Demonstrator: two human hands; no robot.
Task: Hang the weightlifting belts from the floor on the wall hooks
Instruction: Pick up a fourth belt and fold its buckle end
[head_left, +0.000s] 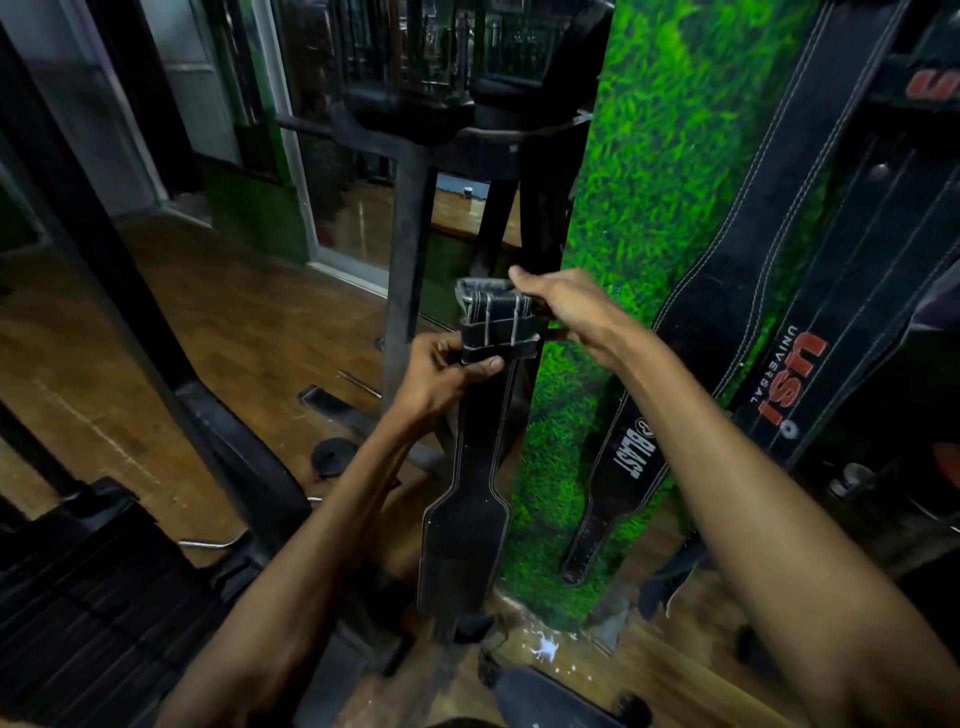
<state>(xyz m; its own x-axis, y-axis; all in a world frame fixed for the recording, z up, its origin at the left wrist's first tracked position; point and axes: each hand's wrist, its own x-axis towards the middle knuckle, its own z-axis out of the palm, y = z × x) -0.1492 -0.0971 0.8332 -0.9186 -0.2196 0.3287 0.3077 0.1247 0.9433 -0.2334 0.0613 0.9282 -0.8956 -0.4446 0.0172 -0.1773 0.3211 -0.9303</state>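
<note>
A black leather weightlifting belt (465, 525) hangs straight down in front of me, its wide back pad low and its metal buckle end (493, 312) at the top. My left hand (441, 371) pinches the strap just below the buckle. My right hand (561, 304) grips the buckle end from the right, close to the edge of the green turf wall (660, 171). Two black belts hang on that wall: one marked BLAST (631, 457) and one marked USI (795, 374). No hook is visible.
A black steel machine frame (408, 249) stands right behind the belt. A weight stack and bench parts (93, 587) fill the lower left. A small plate (332, 457) and a bar lie on the wooden floor (249, 312). Another dark object (561, 696) lies at my feet.
</note>
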